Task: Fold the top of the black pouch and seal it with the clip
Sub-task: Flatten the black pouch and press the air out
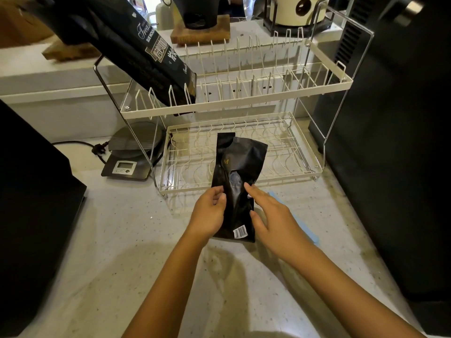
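You have the black pouch (pixel 238 181) between your two hands, low in front of the white wire rack (pixel 239 152). Its bottom edge, the one with the white barcode label, is near the tabletop (pixel 136 240), and its top end leans away from you over the lower tier of the rack.

Your left hand (pixel 210 213) holds the left edge of the pouch, with the fingers (pixel 219 197) curled onto its face, so this hand is grasping it. Your right hand (pixel 271 215) is at the right edge; the fingers are stretched and loose, the index finger lies on the front of the pouch and the thumb is at the side. I cannot tell if this hand really pinches the pouch or only steadies it.

As for the progress, I judge that you are at the beginning. The top of the pouch looks crumpled and a little bent to one side, but it is not folded down in a clean way, and no clip is on it. A pale blue long thing (pixel 302 223) lies on the tabletop just behind your right hand, partly hidden. It may be the clip, but I cannot say this for sure.

So both steps are left: to flatten and fold the top, and then to take the clip and put it over the fold.
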